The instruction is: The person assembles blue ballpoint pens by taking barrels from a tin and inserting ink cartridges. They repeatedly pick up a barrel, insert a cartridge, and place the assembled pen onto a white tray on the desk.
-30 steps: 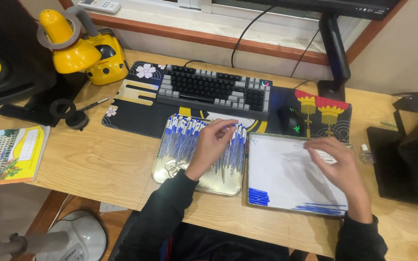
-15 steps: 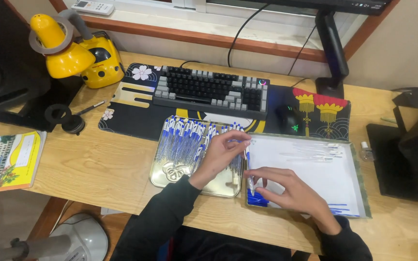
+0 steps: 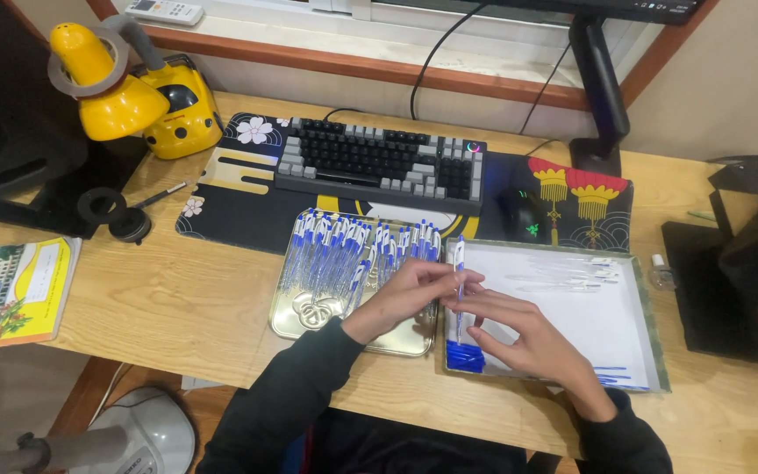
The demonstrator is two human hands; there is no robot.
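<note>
A tray of pens (image 3: pixel 344 254) lies left of a flat tray (image 3: pixel 638 342), keyboard (image 3: pixel 379 162) behind both.

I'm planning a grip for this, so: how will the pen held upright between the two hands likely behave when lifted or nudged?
The pen looks thin and straight, so probably stiff and light. Its smooth clear barrel may slip in the pinch between left hand and right hand. Being round, it would likely roll if laid on the flat white tray, as the loose barrels there suggest.
</note>
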